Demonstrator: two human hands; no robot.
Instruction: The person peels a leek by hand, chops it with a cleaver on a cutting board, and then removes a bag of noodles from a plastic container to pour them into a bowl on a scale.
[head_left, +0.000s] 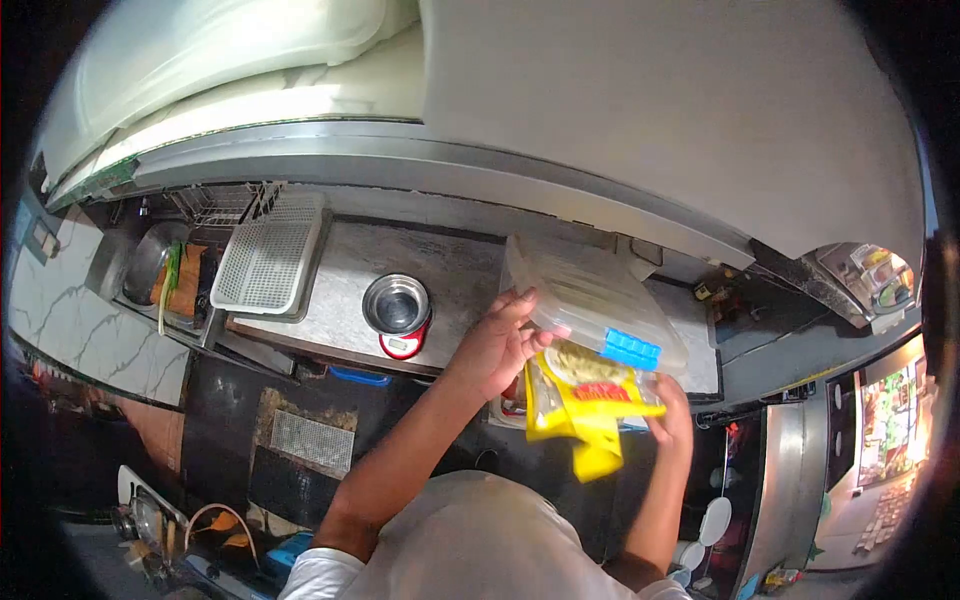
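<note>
My left hand (505,345) grips the near left edge of a clear plastic container lid (600,285), thumb and fingers closed on it. The lid is raised and tilted over the counter, with a blue latch (630,348) on its near side. Just below the lid, my right hand (672,410) is closed on the right edge of a yellow food packet (585,400) with red lettering and a clear part. The packet's lower end hangs down, slightly blurred. An open box or drawer lies partly hidden beneath it. Further left, a metal bowl (396,304) sits on a red kitchen scale (402,343).
A white perforated basket (270,255) stands on the counter (345,270) left of the scale. Beyond it, a wooden board (186,280) with green vegetables lies over the sink. Cabinets overhang the counter. A floor mat (312,442) lies below.
</note>
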